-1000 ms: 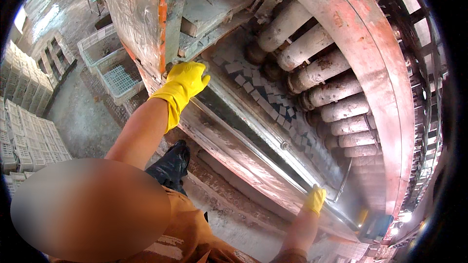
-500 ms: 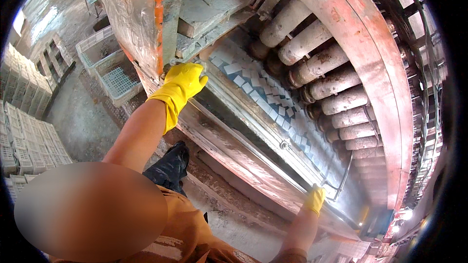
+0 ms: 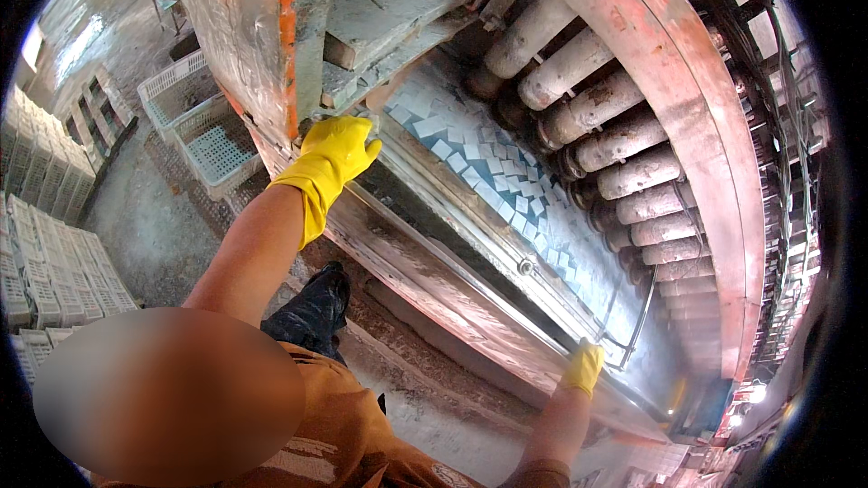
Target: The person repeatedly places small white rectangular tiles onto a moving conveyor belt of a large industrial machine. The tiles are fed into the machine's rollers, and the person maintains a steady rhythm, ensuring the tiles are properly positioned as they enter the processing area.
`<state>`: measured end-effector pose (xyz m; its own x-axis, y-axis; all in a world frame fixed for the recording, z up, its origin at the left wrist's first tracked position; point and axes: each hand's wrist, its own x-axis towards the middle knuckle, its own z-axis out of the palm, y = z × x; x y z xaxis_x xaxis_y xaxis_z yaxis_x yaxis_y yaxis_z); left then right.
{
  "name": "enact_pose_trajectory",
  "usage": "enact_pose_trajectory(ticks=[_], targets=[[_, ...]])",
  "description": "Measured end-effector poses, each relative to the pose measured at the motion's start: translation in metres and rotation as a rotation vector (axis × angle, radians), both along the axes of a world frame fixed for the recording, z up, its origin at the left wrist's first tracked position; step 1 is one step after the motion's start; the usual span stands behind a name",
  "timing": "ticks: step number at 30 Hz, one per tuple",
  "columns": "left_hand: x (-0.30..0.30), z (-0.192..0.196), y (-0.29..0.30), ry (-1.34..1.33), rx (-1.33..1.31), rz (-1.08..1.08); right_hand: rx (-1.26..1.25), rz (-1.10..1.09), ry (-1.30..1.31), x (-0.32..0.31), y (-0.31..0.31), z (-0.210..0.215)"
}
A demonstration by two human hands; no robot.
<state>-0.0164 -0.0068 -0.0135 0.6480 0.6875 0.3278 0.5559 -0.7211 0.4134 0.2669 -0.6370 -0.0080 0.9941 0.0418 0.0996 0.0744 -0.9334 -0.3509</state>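
Your yellow-gloved left hand curls its fingers at the near end of a long metal rail; your right hand meets it farther along, fingers mostly hidden. I cannot tell either grip. Past the rail lie pale tiles; 2 open plastic crates stand leftward.

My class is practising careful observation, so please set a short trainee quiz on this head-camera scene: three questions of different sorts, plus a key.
1. True or false: the left hand and the right hand both wear yellow gloves.
2. Multiple choice: which hand is nearer the orange-edged upright?
A) Right
B) Left
C) Both equally near
3. Short answer: what lies scattered between the metal rail and the row of thick cylinders?

Key:
1. True.
2. B.
3. Many small, pale, flat pieces.
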Motion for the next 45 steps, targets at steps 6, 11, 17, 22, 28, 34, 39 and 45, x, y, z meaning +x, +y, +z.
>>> enact_pose_trajectory(ticks=[6, 11, 17, 22, 28, 34, 39, 45], targets=[[-0.002, 0.005, 0.0, 0.038, -0.008, 0.011, 0.352, -0.112, 0.075, -0.017, 0.022, 0.012], [-0.003, 0.008, 0.0, 0.057, -0.021, 0.016, 0.465, -0.136, 0.06, -0.018, 0.024, 0.006], [-0.002, 0.004, 0.0, 0.034, 0.007, 0.012, 0.323, -0.064, 0.077, -0.017, 0.023, 0.008], [-0.002, 0.006, 0.002, 0.084, -0.029, 0.017, 0.277, -0.035, 0.008, -0.018, 0.019, 0.003], [-0.001, 0.012, -0.002, 0.121, -0.077, 0.028, 0.02, 0.153, -0.098, -0.011, 0.002, -0.005], [0.001, 0.006, 0.002, 0.123, -0.053, 0.027, 0.171, -0.119, 0.045, -0.014, 0.025, 0.0], [0.001, -0.004, 0.006, 0.093, -0.025, 0.02, 0.307, -0.223, 0.097, -0.012, 0.03, 0.007], [-0.003, -0.002, 0.015, 0.125, -0.004, 0.018, 0.502, -0.162, 0.07, -0.016, 0.038, -0.002]])
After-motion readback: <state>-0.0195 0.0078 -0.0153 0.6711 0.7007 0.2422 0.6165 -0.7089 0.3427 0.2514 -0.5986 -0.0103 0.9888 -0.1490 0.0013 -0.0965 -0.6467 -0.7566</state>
